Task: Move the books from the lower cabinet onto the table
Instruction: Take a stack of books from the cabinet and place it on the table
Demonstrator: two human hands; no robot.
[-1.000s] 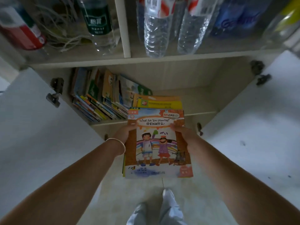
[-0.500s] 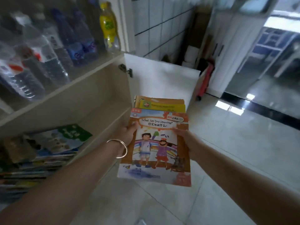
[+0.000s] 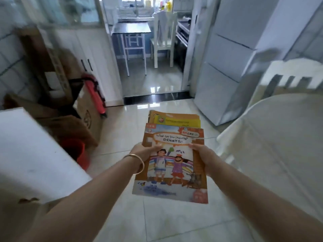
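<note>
The stack of books [image 3: 170,159] is carried flat and level in front of the body, above the floor [image 3: 122,137], probably so the loose thin covers do not slide apart on the way to the white tabletop [image 3: 279,145] at the right. The left hand [image 3: 144,151] and the right hand [image 3: 202,152] each hold one side edge in a closed grip, thumb on the top cover, the other fingers hidden below.

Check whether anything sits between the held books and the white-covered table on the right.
Nothing visible does. Left hand and right hand hold the books over open floor; the table lies just to their right, its near edge unobstructed.
</note>
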